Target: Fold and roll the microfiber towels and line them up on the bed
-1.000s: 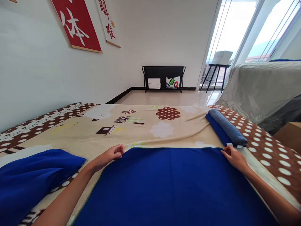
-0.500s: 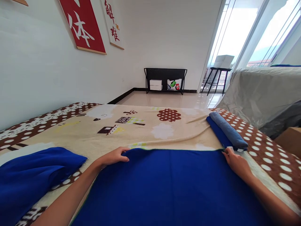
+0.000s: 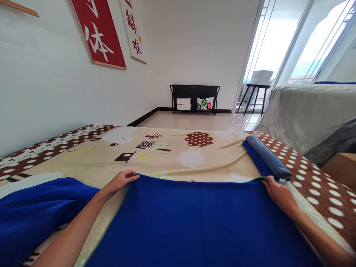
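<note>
A large blue cloth point(image 3: 200, 222) with a green stitched edge spreads in front of me, its far edge pulled nearly straight. My left hand point(image 3: 124, 180) pinches the far left corner between thumb and fingers. At the far right corner, my right hand point(image 3: 279, 193) is closed on the same cloth. Just beyond my right hand lie a rolled grey-blue towel point(image 3: 268, 157) and a folded dark blue cloth point(image 3: 253, 155) under it. Another blue cloth point(image 3: 41, 211) lies rumpled to the left, partly behind my left forearm.
Everything lies on a cream patterned blanket point(image 3: 155, 159) with brown dotted borders. A white wall with hanging scrolls point(image 3: 101, 33) runs along the left. Farther off are a black rack point(image 3: 194, 98), a black stool point(image 3: 254, 96), covered furniture point(image 3: 314, 111) and a cardboard box point(image 3: 340, 167).
My left hand has moved left and closed on the corner of the blue cloth, stretching the far edge wider. My right hand keeps its corner. The view has tipped slightly upward.
</note>
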